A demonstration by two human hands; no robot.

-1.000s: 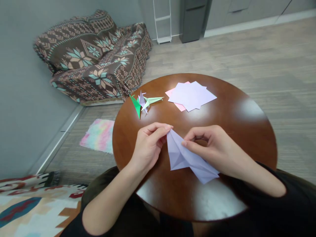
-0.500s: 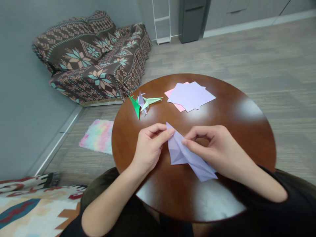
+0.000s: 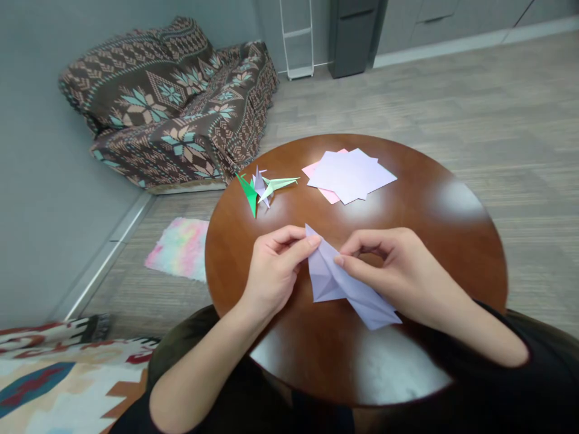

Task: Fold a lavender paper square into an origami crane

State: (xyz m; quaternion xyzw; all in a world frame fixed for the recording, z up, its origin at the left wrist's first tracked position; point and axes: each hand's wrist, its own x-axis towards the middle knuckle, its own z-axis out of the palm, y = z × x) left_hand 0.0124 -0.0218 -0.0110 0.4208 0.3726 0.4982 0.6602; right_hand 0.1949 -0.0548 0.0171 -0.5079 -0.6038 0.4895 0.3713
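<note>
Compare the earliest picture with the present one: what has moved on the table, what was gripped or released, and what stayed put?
The lilac paper has had its top point lifted slightly away from the person, past the left hand. Both the left hand and the right hand kept their pinch; nothing was released. The cranes, the sheets and the table stayed as they were.

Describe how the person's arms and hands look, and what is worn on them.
Both forearms are bare up to near the elbow, where dark sleeves begin. The left hand and right hand wear no gloves, and no rings, watch or bracelet show. The nails look short and unpainted.
</note>
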